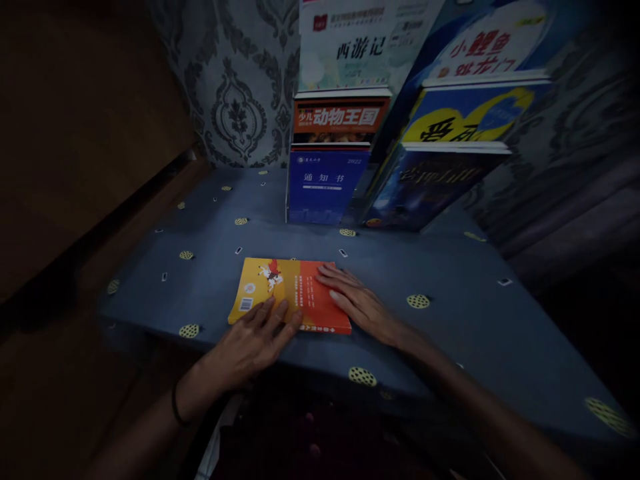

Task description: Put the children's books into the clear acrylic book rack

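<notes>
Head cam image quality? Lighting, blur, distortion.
Head view: dim, outer edges falling to near black; head view: yellow-and-orange paperback brightest near the hands, its small print too soft to read; head view: dark blue book's title smeared; head view: tablecloth's pineapple print stretched at lower right, suggesting wide-angle distortion.

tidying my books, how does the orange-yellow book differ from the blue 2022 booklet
The orange-yellow book lies flat, while the blue 2022 booklet stands up. The left hand and right hand rest on the orange-yellow book; neither touches the blue 2022 booklet. The orange-yellow book shows a barcode and a picture; the blue 2022 booklet shows mainly lettering. Both carry white print.
</notes>
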Motion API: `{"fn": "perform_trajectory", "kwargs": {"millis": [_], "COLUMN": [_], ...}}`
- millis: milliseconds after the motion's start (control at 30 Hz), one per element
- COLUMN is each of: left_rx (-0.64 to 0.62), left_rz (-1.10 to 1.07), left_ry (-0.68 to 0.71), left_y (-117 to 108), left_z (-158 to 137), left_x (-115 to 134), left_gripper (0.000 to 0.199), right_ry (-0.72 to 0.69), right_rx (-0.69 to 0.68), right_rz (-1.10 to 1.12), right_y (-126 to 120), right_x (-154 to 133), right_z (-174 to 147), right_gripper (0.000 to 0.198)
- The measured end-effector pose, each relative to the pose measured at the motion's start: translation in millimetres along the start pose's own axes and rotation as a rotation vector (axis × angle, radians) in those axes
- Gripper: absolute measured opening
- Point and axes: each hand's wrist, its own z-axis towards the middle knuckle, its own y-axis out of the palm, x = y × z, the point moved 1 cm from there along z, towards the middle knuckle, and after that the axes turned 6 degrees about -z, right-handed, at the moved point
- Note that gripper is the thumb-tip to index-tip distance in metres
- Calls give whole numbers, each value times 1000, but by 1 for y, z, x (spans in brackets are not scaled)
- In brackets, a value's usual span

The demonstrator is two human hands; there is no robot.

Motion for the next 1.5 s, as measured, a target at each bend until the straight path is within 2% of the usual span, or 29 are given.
{"fn": "perform_trajectory", "kwargs": {"millis": [67, 233, 367, 500, 600, 667, 800, 900, 1000, 1100, 1200, 1267, 1333, 1367, 1500], "left_rx": [49, 328, 559, 666, 720, 769, 872, 920, 954, 1002, 1055, 1050, 949, 861, 347], "left_rz": [-100, -441, -397, -470, -639, -800, -1192, -1487, -1741, -1887, -1915, -1895, -1865, -1843, -1672], "left_ry": [-23, -58, -36, -126, -277, -393, -515, -558, -595, -646, -692, -722, -757, -773, -766], "left_y": [-2, -7, -21, -41, -52, -54, -46, -33, -18, -1, 12, 13, 5, -1, -20], "left_z": [-1, 2, 12, 23, 30, 34, 41, 47, 53, 57, 59, 58, 55, 54, 50], "left_x": [-6, -26, -40, -59, -73, -80, -92, -98, -102, -101, -103, -108, -120, -128, -167], "left_gripper": [65, 53, 40, 30, 26, 26, 34, 38, 42, 43, 41, 41, 43, 45, 49], "right_ry": [-3, -52, -17, 87, 78, 75, 66, 25, -5, -4, -2, 2, 7, 10, 106], "right_rx": [-1, -18, 25, 190, 376, 436, 484, 494, 414, 312, 240, 210, 179, 158, 144], "right_rz": [63, 267, 430, 596, 733, 823, 975, 986, 937, 921, 928, 949, 986, 1012, 1188], "right_y": [-5, -17, -19, -14, -14, -16, -24, -27, -21, -7, 8, 14, 16, 17, 20], "right_x": [3, 9, 9, 4, -5, -13, -33, -41, -42, -41, -46, -54, -64, -69, -72], "right_z": [-5, -9, -3, 21, 44, 57, 70, 72, 71, 68, 65, 63, 61, 59, 51], "right_gripper": [53, 64, 69, 64, 60, 64, 76, 64, 49, 49, 50, 48, 47, 45, 40]}}
